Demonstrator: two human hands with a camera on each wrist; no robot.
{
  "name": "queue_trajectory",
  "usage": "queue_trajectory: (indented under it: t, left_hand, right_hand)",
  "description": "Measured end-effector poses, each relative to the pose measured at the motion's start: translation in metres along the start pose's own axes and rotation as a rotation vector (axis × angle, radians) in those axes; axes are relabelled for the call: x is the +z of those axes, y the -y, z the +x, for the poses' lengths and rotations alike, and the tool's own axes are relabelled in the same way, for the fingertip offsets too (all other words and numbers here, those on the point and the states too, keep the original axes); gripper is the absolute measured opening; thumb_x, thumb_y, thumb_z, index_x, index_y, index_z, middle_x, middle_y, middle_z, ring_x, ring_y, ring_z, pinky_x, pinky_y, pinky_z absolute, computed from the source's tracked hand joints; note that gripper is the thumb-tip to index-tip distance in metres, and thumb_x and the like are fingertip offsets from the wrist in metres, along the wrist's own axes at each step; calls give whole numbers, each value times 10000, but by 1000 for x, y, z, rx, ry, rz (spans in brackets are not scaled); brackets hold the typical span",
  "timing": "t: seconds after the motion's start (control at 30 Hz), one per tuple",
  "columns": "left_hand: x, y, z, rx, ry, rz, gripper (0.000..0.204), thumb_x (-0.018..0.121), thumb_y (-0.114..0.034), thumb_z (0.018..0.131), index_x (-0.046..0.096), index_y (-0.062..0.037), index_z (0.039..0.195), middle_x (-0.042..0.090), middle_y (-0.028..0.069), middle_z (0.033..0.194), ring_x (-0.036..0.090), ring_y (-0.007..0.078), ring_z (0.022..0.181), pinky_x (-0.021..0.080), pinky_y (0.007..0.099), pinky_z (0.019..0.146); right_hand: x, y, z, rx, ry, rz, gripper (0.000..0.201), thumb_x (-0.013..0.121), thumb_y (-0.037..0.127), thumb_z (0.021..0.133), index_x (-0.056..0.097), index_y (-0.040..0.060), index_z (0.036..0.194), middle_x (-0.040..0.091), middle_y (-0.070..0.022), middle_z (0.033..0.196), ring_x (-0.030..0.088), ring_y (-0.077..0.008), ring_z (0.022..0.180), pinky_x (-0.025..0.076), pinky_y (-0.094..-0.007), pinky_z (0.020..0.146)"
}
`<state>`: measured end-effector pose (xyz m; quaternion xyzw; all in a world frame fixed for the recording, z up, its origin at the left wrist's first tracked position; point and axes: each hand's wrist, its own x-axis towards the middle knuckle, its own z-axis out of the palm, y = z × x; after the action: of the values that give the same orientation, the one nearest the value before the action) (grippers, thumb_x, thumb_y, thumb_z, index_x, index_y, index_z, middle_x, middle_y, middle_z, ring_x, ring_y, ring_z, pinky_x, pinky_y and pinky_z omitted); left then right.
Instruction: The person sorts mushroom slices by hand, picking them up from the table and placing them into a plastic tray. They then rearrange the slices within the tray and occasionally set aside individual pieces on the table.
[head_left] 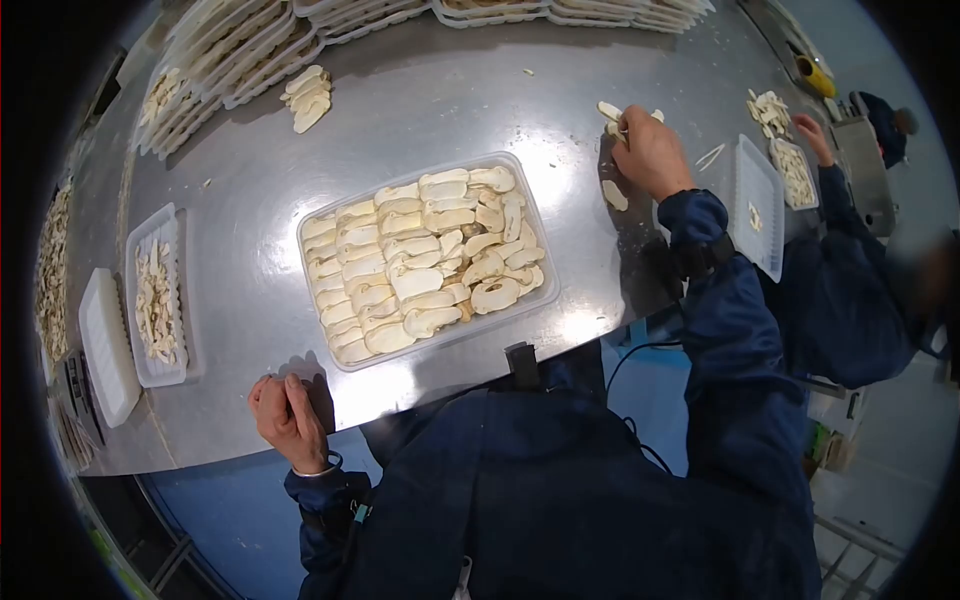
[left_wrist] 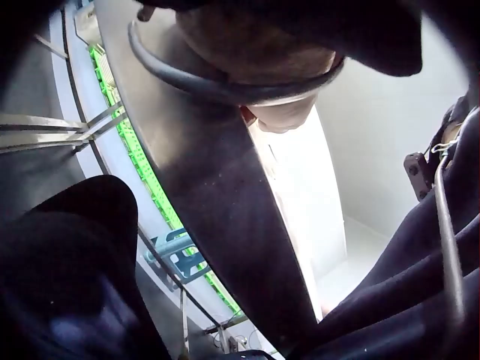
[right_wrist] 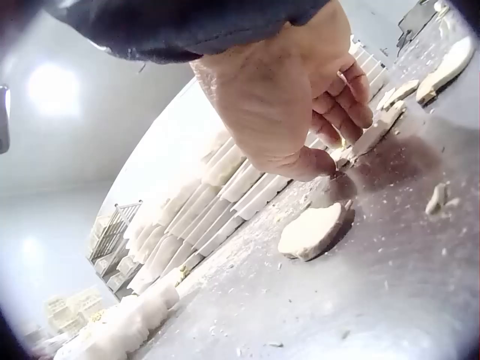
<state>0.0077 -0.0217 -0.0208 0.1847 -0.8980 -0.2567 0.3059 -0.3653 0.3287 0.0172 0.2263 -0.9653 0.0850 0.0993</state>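
A clear plastic tray [head_left: 552, 285] on the metal table holds pale mushroom slices [head_left: 385, 265] in overlapping rows, less regular toward its right side. Beyond the tray's right end, my right hand [head_left: 655, 155] is down at a few loose slices. Its thumb and fingers pinch the end of a mushroom slice [right_wrist: 379, 133] lying at the tabletop. A single slice [right_wrist: 313, 231] lies just below the thumb in the right wrist view. My left hand [head_left: 290, 415] rests at the table's near edge, fingers loosely curled and holding nothing; the left wrist view hides most of it.
Stacked filled trays [head_left: 240, 60] line the far side, with a small slice pile [head_left: 308, 98] before them. At left stand a tray of pieces [head_left: 158, 305] and a white tray [head_left: 108, 345]. Another person [head_left: 850, 280] works at right beside a white tray [head_left: 758, 205].
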Motion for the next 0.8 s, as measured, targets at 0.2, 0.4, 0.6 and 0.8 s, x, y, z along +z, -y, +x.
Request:
queue_trajectory:
  t: [0.2, 0.4, 0.6, 0.8]
  left_hand:
    - [1, -2, 1, -3, -8, 3, 258, 572, -60, 951, 501, -3, 710, 434, 87, 626, 407, 247, 617, 423, 390, 866]
    - [1, -2, 1, 0, -7, 6, 259, 573, -57, 948, 498, -3, 707, 430, 86, 625, 407, 248, 614, 421, 388, 859]
    - [-4, 3, -2, 3, 45, 32, 231, 576, -86, 963, 526, 13, 761, 488, 92, 685, 464, 258, 755, 394, 350, 754]
    - [-1, -1, 1, 1, 14, 23, 245, 587, -60, 940, 511, -4, 714, 443, 86, 641, 454, 265, 677, 413, 380, 824]
  right_hand:
    - [2, -3, -1, -74, -25, -47, 162, 573, 88, 810, 590, 15, 954, 665, -216, 871, 624, -436, 840, 485, -496, 757]
    - [1, -10, -9, -38, -17, 236, 176, 589, 104, 839, 627, 16, 985, 657, -184, 841, 619, -407, 797, 487, -448, 716]
    - [-6, -15, -11, -92, -43, 149, 174, 600, 109, 832, 666, 20, 966, 647, -167, 935, 618, -374, 892, 496, -445, 811]
    - [-2, -5, -14, -153, -26, 19, 144, 632, 121, 805, 620, -6, 871, 623, -178, 894, 606, -378, 864, 491, -455, 788]
